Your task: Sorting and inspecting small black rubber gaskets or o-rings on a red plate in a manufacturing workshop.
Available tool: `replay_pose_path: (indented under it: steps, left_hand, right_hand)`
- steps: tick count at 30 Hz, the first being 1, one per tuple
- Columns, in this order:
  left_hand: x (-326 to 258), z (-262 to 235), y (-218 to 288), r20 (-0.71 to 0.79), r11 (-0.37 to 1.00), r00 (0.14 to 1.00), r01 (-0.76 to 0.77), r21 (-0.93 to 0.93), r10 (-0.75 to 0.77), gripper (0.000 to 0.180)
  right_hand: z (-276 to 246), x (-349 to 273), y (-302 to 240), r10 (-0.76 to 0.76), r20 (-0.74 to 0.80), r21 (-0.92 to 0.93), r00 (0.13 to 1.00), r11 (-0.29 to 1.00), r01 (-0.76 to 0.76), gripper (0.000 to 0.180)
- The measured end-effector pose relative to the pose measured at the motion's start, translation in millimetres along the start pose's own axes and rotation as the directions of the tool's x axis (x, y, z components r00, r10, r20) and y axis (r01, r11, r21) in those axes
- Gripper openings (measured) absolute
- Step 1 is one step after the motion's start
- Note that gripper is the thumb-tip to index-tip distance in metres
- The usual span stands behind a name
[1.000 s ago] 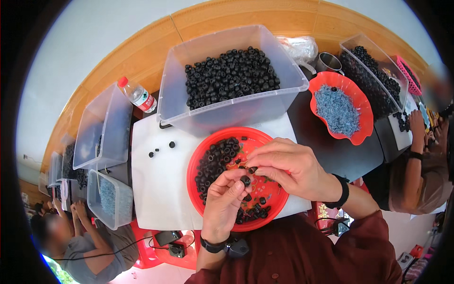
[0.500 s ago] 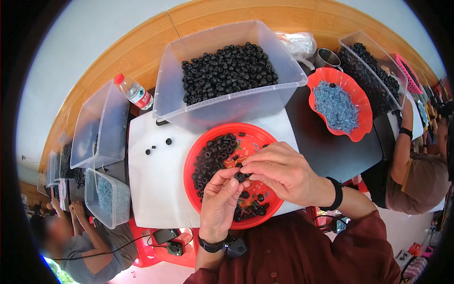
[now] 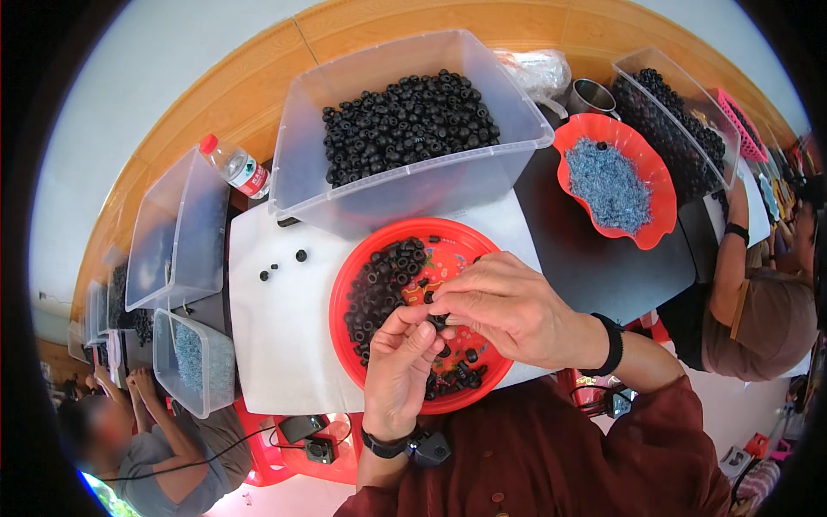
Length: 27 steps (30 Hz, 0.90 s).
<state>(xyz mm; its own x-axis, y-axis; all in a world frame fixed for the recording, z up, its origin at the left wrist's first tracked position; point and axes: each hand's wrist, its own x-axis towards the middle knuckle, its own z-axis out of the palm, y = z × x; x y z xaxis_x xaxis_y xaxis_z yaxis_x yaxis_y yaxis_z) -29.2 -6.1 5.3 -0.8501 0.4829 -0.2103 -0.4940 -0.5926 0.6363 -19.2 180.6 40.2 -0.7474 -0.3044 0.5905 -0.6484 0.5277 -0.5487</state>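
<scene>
Over a round red tray (image 3: pixel 338 340), my two hands meet fingertip to fingertip. Between the thumb and fingers of my left hand (image 3: pixel 398 366) is a small black ring-shaped part (image 3: pixel 438 321). My right hand (image 3: pixel 525 314) has its fingers pinched together at that part, from the right; what lies between those fingertips is hidden. Black cap-like pieces (image 3: pixel 379 284) with round holes heap up in the tray's left half. Smaller black pieces (image 3: pixel 461 376) lie near its front edge.
A clear bin (image 3: pixel 413 129) of black pieces stands behind the tray. Right of it are a red scalloped bowl (image 3: pixel 659 207) of bluish bits and a metal cup (image 3: pixel 593 96). A water bottle (image 3: pixel 237 168) and clear tubs (image 3: pixel 194 362) stand left. Other people sit on both sides.
The whole view has shifted slightly. My hands stay together over the tray, and my right fingertips now cover more of the black part.
</scene>
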Motion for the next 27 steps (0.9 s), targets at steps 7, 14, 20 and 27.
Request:
replay_pose_path:
  steps: [7,14,20,27]
  left_hand:
    - [0,7,-10,-0.045,0.998,0.998,-0.050,-0.048,0.047,0.019]
    - [0,23,-10,-0.089,0.997,0.996,0.001,-0.078,-0.008,0.020]
    - [-2,18,-15,0.006,1.000,1.000,0.005,-0.023,-0.005,0.025]
    - [0,29,-13,-0.022,0.998,0.999,-0.024,0.056,0.025,0.022]
  right_hand:
    - [13,-11,-7,0.009,-0.105,-0.132,0.994,0.991,-0.023,0.037]
    - [16,-14,-16,0.030,-0.155,-0.249,0.987,0.966,-0.069,0.045]
    - [12,-16,-11,-0.084,-0.181,-0.387,0.980,0.922,0.008,0.046]
    - [12,-19,-10,-0.110,-0.182,-0.401,0.977,0.916,0.028,0.046]
